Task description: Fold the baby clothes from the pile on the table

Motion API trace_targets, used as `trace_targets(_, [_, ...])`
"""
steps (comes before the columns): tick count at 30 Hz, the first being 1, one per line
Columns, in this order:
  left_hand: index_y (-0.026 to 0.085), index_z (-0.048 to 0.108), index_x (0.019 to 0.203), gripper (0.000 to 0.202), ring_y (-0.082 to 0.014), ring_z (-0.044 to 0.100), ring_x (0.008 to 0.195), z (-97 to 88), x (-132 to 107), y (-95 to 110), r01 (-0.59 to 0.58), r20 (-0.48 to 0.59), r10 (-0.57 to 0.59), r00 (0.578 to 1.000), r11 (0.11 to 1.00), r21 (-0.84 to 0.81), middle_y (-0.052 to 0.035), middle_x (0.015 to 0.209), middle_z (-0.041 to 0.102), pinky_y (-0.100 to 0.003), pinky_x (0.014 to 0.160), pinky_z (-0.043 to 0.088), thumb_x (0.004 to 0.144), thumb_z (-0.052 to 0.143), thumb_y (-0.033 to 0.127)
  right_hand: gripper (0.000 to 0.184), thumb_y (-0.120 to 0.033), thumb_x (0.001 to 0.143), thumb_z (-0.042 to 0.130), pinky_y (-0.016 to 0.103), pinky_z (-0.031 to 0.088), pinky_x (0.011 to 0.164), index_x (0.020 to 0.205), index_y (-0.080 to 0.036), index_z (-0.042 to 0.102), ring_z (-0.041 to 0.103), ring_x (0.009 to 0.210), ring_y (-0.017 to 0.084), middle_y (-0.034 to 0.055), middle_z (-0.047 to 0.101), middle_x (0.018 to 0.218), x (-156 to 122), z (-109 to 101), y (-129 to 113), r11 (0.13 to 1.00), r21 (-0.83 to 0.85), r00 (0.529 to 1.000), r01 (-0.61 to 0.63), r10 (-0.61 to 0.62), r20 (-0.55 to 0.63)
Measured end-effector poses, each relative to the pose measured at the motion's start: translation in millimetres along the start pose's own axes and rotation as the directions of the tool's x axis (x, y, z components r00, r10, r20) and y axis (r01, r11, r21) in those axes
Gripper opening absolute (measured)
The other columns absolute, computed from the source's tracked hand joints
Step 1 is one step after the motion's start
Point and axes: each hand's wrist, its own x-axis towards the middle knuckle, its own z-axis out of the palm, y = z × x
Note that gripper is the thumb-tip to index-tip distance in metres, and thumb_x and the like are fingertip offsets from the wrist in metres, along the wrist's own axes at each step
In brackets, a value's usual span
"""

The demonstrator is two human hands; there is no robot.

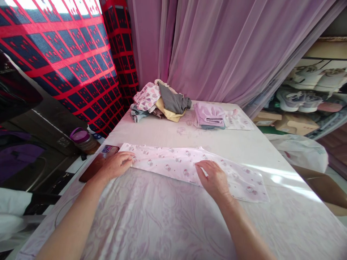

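Bright daylight glowing through the red-and-navy curtain (62, 54) and sheer mauve drape (217, 47), glare washing out the curtain's top edge, sun streaks across the right end of the printed cloth (179, 166), dim left side, curved wide-angle distortion toward the edges, detail perhaps slightly soft

Pale pink cloth (173, 162) with small cat-face print; red-and-navy grid curtain (65, 61); sheer mauve drapes (217, 47)

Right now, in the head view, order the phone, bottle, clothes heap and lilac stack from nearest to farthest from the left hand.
1. Phone: just beside the left hand, at the table's left edge.
2. Bottle: beyond it, left of the table.
3. Clothes heap: far end, middle.
4. Lilac stack: far end, right.
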Motion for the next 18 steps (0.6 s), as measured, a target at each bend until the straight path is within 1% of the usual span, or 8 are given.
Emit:
trace_targets(3, [0.024, 0.072, 0.097, 0.035, -0.0259, 0.064, 0.107, -5.2, 16, 2, 0.019, -0.032, -0.017, 0.999, 0.996, 0.082, -0.0059, 0.109, 0.073, -0.036, 0.099, 0.047, 0.080, 0.045, 0.039, 0.032, -0.028, 0.093, 0.045, 0.037, 0.047, 0.089, 0.110, -0.020, 0.071, 0.063, 0.100, 0.025, 0.0096, 0.072, 0.110, 27, -9, 24, 0.971, -0.165, 0.979, -0.173, 0.187, 0.076])
trace_targets(5, [0.023, 0.070, 0.106, 0.039, -0.0261, 0.062, 0.111, -7.5, 31, 2, 0.017, -0.051, -0.010, 0.999, 0.991, 0.134, -0.0064, 0.116, 0.072, -0.036, 0.102, 0.044, 0.081, 0.045, 0.040, 0.038, -0.031, 0.094, 0.044, 0.037, 0.045, 0.091, 0.120, -0.017, 0.067, 0.062, 0.105, 0.026, 0.0115, 0.070, 0.117, 47, -10, 37, 0.928, -0.253, 0.940, -0.272, 0.313, 0.136])
trace_targets(7, [0.024, 0.069, 0.112, 0.042, -0.0258, 0.059, 0.118, -8.8, 46, 0, 0.006, -0.039, 0.001, 0.999, 0.986, 0.169, -0.0055, 0.123, 0.069, -0.035, 0.107, 0.040, 0.080, 0.047, 0.038, 0.042, -0.032, 0.095, 0.043, 0.036, 0.044, 0.093, 0.130, -0.017, 0.062, 0.061, 0.106, 0.025, 0.0108, 0.069, 0.119, 64, -8, 47, 0.908, -0.278, 0.900, -0.313, 0.378, 0.219])
trace_targets(9, [0.025, 0.068, 0.116, 0.045, -0.0256, 0.057, 0.121, -9.5, 60, -3, -0.002, 0.012, 0.000, 1.000, 0.980, 0.198, -0.0048, 0.127, 0.067, -0.034, 0.109, 0.038, 0.077, 0.050, 0.038, 0.043, -0.028, 0.093, 0.045, 0.034, 0.042, 0.095, 0.134, -0.021, 0.059, 0.059, 0.110, 0.023, 0.0079, 0.067, 0.123, 77, -5, 54, 0.933, -0.255, 0.880, -0.255, 0.333, 0.338])
trace_targets(12, [0.025, 0.069, 0.115, 0.047, -0.0260, 0.059, 0.116, -11.6, 74, -9, -0.026, 0.122, -0.003, 0.993, 0.971, 0.236, -0.0058, 0.123, 0.069, -0.034, 0.104, 0.041, 0.073, 0.053, 0.042, 0.043, -0.014, 0.085, 0.048, 0.031, 0.038, 0.099, 0.123, -0.025, 0.066, 0.055, 0.116, 0.020, 0.0041, 0.062, 0.130, 89, -3, 58, 0.971, -0.212, 0.844, -0.108, 0.202, 0.496])
trace_targets(13, [0.026, 0.070, 0.113, 0.047, -0.0262, 0.060, 0.114, -13.0, 77, -10, -0.033, 0.148, -0.005, 0.989, 0.968, 0.250, -0.0061, 0.121, 0.069, -0.034, 0.102, 0.042, 0.072, 0.054, 0.044, 0.042, -0.012, 0.083, 0.049, 0.031, 0.038, 0.099, 0.118, -0.025, 0.068, 0.054, 0.116, 0.020, 0.0040, 0.062, 0.130, 91, -4, 57, 0.973, -0.214, 0.830, -0.088, 0.190, 0.524])
trace_targets(15, [0.027, 0.070, 0.109, 0.045, -0.0268, 0.062, 0.109, -16.9, 82, -10, -0.041, 0.189, -0.015, 0.982, 0.957, 0.287, -0.0060, 0.115, 0.071, -0.034, 0.096, 0.044, 0.071, 0.055, 0.045, 0.038, -0.013, 0.081, 0.050, 0.031, 0.038, 0.096, 0.112, -0.024, 0.069, 0.055, 0.113, 0.021, 0.0053, 0.064, 0.125, 92, -7, 53, 0.966, -0.241, 0.816, -0.093, 0.213, 0.537])
trace_targets(18, [0.026, 0.071, 0.097, 0.038, -0.0286, 0.063, 0.102, -23.0, 87, -6, -0.052, 0.235, -0.035, 0.971, 0.934, 0.355, -0.0065, 0.105, 0.071, -0.036, 0.089, 0.045, 0.069, 0.056, 0.046, 0.036, -0.014, 0.081, 0.051, 0.032, 0.038, 0.092, 0.111, -0.023, 0.068, 0.057, 0.107, 0.021, 0.0065, 0.066, 0.116, 93, -11, 42, 0.953, -0.280, 0.811, -0.113, 0.251, 0.528])
